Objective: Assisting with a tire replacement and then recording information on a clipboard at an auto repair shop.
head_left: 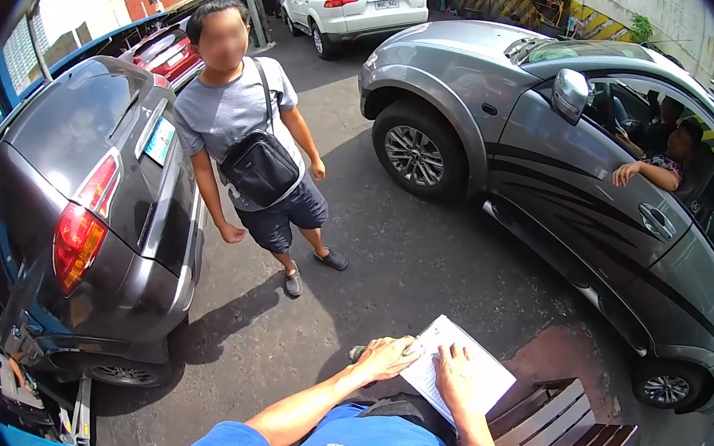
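A white sheaf of papers [487, 381] with printed lines lies tilted in front of my waist, over my lap. My left hand [385, 358] grips its left edge, the fingers reaching onto the top sheet. Across the middle of the page rests my right hand [457, 377], its fingers stretched out and slightly apart. I see no pen in it, though its palm side is hidden. Whether a board backs the papers, I cannot tell.
A person with a black shoulder bag [261, 168] stands ahead, left of centre. A dark car [29, 239] is at left, and a grey car [573, 177] with people inside at right. Beside me is a brown slatted bench [551, 439]. A white car [360, 3] stands farther back.
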`<state>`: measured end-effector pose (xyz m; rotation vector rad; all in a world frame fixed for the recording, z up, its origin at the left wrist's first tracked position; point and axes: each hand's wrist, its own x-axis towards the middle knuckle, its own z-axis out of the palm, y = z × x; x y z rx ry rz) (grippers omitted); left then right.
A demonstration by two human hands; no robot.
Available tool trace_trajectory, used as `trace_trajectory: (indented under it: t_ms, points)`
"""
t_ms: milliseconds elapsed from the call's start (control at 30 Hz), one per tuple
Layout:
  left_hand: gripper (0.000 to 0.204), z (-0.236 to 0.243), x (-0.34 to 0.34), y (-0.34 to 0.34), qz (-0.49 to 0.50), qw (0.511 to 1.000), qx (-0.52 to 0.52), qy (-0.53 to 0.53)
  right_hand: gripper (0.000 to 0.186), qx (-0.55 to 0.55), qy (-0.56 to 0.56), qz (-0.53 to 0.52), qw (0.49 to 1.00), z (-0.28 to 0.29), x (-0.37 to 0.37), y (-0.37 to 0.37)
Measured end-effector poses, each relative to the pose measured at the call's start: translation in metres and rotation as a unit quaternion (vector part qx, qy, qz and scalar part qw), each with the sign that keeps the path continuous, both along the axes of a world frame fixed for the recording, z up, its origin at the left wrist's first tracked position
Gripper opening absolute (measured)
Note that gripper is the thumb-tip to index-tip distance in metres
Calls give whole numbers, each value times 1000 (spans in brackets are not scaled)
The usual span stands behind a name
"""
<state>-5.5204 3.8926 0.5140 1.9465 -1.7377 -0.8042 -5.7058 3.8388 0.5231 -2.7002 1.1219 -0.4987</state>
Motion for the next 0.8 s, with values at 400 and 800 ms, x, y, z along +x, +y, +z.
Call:
trace_trajectory:
  t_ms: [400,800]
  points:
    - [39,-13,-36,26,241,970,8,13,26,9,49,213,976,2,-16,-63]
    - [36,24,-25,52,349,937,-15,9,14,42,-209,89,973,98,-41,-121]
